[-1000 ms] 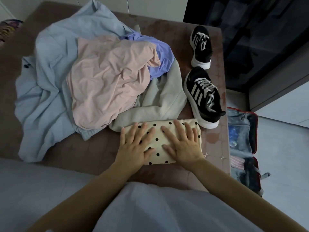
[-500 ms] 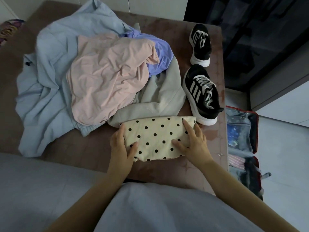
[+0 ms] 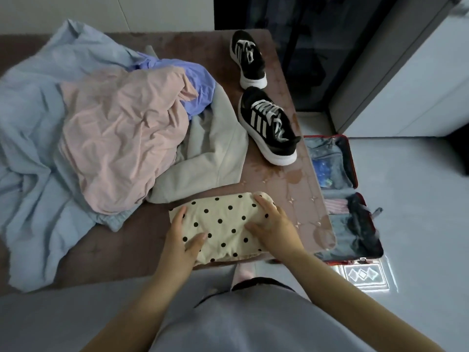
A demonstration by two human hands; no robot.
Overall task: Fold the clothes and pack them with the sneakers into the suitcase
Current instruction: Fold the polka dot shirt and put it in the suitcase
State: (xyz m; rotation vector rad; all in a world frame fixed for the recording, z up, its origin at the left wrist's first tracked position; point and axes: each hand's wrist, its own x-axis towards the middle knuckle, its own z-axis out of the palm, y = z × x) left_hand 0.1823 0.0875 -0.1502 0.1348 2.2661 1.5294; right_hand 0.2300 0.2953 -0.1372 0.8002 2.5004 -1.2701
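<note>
You have one folded cream polka-dot garment (image 3: 223, 224) between your two hands, at the near edge of the brown bed cover (image 3: 121, 245). Your left hand (image 3: 179, 241) grasps its left end, thumb lying on top and fingers wrapped along the edge. Your right hand (image 3: 275, 228) clasps the right end, fingers curled over the far corner and thumb on top. The cloth bunches slightly between the two holds.

Beyond your left hand lies a loose pile of four unfolded garments: one beige top (image 3: 215, 153) just beyond the polka-dot piece, one pink piece (image 3: 121, 138) heaped over it, one purple piece (image 3: 198, 85) behind that, and one large light-blue garment (image 3: 33, 158) spread out to the far left.

Beyond your right hand stand two black sneakers with white stripes and soles. The closer sneaker (image 3: 269, 125) is near your fingertips' far side; the second sneaker (image 3: 247, 58) sits further off behind it, apart from the first.

To the right of your right hand, down on the floor beside the bed, one red-rimmed suitcase (image 3: 354, 161) lies open, both halves showing, with some dark and striped things in the nearer half.
</note>
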